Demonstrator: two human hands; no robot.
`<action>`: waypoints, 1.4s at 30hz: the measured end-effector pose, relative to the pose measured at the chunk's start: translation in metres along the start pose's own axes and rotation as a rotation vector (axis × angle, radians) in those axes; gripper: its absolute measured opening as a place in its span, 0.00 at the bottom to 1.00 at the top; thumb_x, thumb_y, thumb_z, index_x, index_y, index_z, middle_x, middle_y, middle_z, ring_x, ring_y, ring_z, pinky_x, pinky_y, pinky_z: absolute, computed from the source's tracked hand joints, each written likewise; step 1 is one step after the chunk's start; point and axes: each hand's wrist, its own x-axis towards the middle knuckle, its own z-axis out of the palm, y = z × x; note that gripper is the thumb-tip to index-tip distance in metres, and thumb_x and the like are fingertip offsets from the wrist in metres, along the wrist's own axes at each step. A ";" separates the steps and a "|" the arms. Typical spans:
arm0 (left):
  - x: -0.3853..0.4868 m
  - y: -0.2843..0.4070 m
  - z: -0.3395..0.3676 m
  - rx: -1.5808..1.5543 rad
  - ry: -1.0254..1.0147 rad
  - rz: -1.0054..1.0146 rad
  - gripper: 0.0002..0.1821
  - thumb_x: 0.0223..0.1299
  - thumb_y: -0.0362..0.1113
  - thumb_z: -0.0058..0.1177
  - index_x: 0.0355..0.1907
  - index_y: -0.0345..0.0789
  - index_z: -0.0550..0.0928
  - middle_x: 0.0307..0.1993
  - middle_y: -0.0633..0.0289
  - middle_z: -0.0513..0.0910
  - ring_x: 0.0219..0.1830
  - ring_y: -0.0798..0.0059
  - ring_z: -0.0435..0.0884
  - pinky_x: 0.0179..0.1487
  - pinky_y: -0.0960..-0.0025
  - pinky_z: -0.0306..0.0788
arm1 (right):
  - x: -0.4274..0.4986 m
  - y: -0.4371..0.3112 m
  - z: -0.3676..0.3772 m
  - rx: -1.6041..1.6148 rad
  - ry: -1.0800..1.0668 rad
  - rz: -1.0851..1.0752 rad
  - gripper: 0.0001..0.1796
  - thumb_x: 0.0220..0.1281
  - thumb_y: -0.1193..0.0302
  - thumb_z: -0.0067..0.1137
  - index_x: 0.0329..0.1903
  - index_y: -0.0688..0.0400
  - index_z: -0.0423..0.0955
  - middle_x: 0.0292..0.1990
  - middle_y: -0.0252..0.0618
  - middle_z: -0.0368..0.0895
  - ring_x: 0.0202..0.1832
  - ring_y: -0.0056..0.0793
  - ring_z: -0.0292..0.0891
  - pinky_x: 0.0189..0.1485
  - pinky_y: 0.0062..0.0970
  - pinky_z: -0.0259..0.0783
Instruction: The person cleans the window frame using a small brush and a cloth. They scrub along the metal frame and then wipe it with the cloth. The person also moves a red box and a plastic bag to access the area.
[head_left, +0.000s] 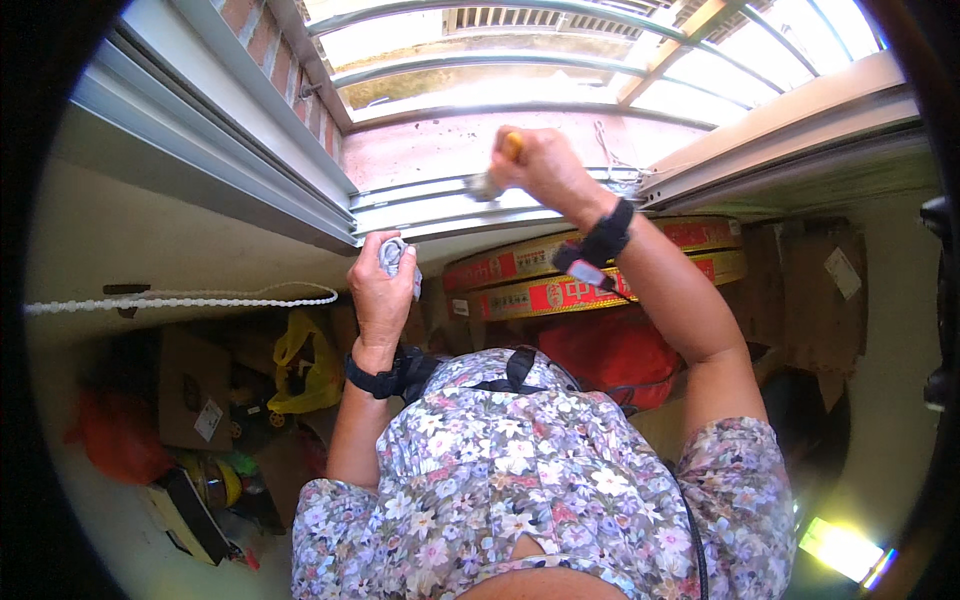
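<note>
My left hand (382, 281) is closed around a crumpled grey cloth (393, 259), at the left end of the window sill's inner edge. Farther out, my right hand (529, 161) grips a yellow-handled tool (513, 145); it is blurred, and a greyish blurred part (482, 187) shows below the fist, over the metal window track (442, 202). Whether that part is the tool's bristles or something else I cannot tell. Beyond the track lies the pinkish outer ledge (420, 150), with a thin white cord (606, 146) on it.
Metal window bars (495, 64) stand beyond the ledge, with window frames (225, 135) at the sides. A white beaded cord (187, 303) hangs at left. Below the sill are red-and-gold round boxes (525, 296), a red bag (607, 352), a yellow plastic bag (307, 375) and cardboard boxes (817, 300).
</note>
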 end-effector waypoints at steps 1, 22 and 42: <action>0.000 0.000 0.001 -0.002 0.004 0.010 0.11 0.62 0.28 0.66 0.45 0.33 0.81 0.25 0.56 0.84 0.25 0.67 0.85 0.31 0.65 0.76 | -0.001 0.004 -0.007 -0.206 0.002 0.093 0.10 0.73 0.69 0.55 0.36 0.61 0.80 0.24 0.48 0.83 0.27 0.40 0.84 0.34 0.37 0.81; -0.010 -0.006 0.010 -0.002 0.036 0.036 0.15 0.59 0.26 0.67 0.49 0.30 0.85 0.40 0.49 0.88 0.40 0.56 0.88 0.46 0.62 0.79 | 0.082 -0.063 0.086 0.094 0.127 -0.088 0.12 0.68 0.71 0.57 0.33 0.67 0.82 0.20 0.51 0.83 0.24 0.45 0.84 0.29 0.37 0.80; -0.024 0.004 0.002 -0.003 -0.010 -0.026 0.18 0.61 0.28 0.67 0.55 0.32 0.83 0.42 0.57 0.88 0.41 0.70 0.87 0.47 0.67 0.79 | 0.040 -0.023 0.040 -0.120 -0.051 0.075 0.10 0.65 0.71 0.60 0.29 0.62 0.84 0.21 0.52 0.82 0.25 0.44 0.85 0.31 0.39 0.81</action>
